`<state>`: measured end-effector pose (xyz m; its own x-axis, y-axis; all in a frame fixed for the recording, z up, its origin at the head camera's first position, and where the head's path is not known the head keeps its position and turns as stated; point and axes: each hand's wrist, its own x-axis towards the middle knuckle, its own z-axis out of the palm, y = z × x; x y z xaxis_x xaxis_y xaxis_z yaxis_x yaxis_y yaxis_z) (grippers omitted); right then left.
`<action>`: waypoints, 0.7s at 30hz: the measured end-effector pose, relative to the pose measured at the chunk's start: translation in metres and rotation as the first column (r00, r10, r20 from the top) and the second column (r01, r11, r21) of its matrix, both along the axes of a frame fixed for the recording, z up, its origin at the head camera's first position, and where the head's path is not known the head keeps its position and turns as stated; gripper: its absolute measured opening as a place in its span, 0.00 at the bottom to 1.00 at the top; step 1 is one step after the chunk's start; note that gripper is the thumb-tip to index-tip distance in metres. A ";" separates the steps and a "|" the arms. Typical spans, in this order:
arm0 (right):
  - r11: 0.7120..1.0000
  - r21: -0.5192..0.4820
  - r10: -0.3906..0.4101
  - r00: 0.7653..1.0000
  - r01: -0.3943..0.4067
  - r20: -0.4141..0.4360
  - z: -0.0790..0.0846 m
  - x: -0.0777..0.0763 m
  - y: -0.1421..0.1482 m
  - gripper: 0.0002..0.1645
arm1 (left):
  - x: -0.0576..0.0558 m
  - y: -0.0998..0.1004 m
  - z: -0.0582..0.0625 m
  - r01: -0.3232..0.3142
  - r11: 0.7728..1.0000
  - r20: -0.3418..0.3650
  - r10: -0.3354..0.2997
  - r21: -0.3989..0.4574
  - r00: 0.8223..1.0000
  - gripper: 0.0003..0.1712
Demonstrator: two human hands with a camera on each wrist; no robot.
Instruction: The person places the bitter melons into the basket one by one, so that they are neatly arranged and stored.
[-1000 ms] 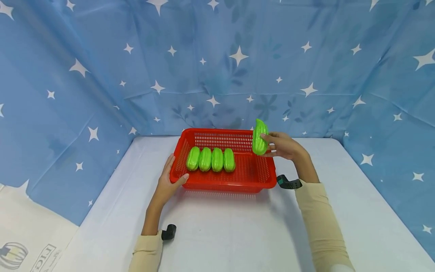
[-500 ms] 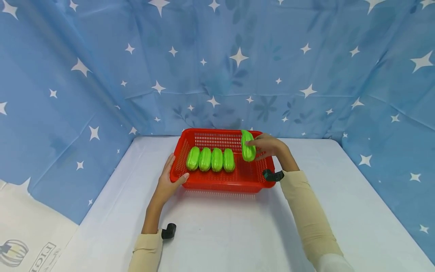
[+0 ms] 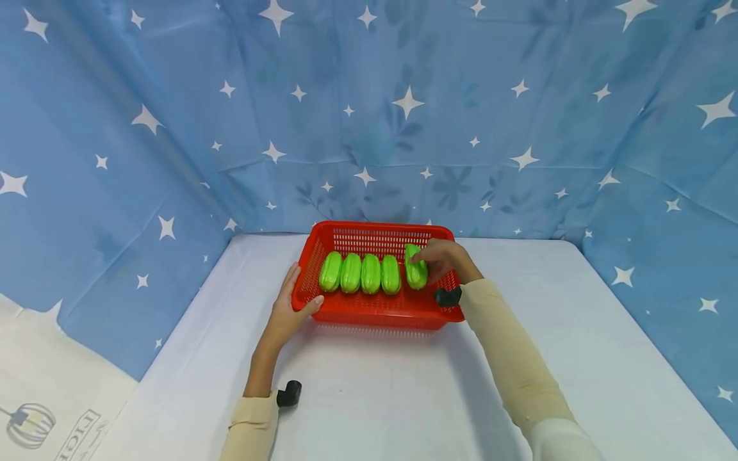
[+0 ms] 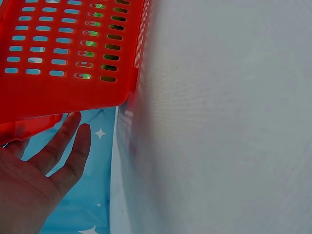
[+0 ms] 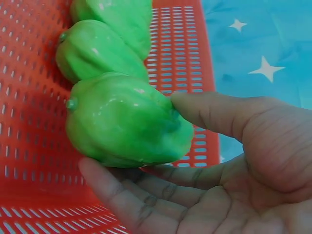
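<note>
In the head view my right hand (image 3: 441,258) holds a glossy green, ribbed fruit (image 3: 416,270) inside the red basket, at the right end of a row. Several similar green fruits (image 3: 371,274) lie side by side to its left. The right wrist view shows the held fruit (image 5: 126,122) with my thumb (image 5: 214,109) against its narrow end and my fingers along its other side. It lies against its neighbour (image 5: 97,51). My left hand (image 3: 285,317) spans the front left corner of the basket (image 3: 380,314), fingers fairly straight along the left side and thumb at the front rim.
The basket stands on a white-covered table (image 3: 369,390), close to its back edge. A blue star-patterned curtain (image 3: 369,115) hangs behind and at both sides. A dark wrist device (image 3: 448,297) on my right arm overlaps the basket's right side in view.
My right hand has carried the green fruit left and down, from above the basket's right end to beside the row inside it. My left hand stays at the basket's corner.
</note>
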<state>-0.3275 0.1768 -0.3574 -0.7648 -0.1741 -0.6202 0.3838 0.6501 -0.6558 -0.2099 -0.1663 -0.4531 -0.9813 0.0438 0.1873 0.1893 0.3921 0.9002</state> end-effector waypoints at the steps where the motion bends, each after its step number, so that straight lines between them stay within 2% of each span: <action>1: 1.000 0.001 0.000 1.000 0.000 0.019 -0.001 -0.001 -0.002 0.37 | 0.000 0.000 0.000 -0.004 1.000 0.002 0.004 -0.001 1.000 0.53; 6: 1.000 0.007 -0.030 0.994 0.030 0.105 -0.010 -0.008 -0.009 0.39 | 0.002 0.001 0.004 0.002 1.000 0.019 -0.002 0.006 1.000 0.53; 11: 0.995 0.054 -0.094 0.989 0.088 0.119 -0.018 -0.010 -0.013 0.40 | 0.014 0.007 0.024 0.013 1.000 0.037 -0.014 0.017 0.999 0.53; 14: 0.993 0.065 -0.105 0.985 0.097 0.134 -0.022 -0.011 -0.014 0.40 | 0.021 0.010 0.034 0.022 1.000 0.038 -0.022 0.010 0.999 0.52; 21: 0.995 0.057 -0.090 0.986 0.082 0.143 -0.027 -0.012 -0.015 0.39 | 0.023 0.010 0.039 0.020 1.000 0.022 -0.020 -0.003 1.000 0.51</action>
<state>-0.3398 0.1622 -0.3843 -0.6769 -0.0771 -0.7320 0.5283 0.6416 -0.5561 -0.1864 -0.1560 -0.4144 -0.9842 0.0635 0.1652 0.1769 0.3911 0.9032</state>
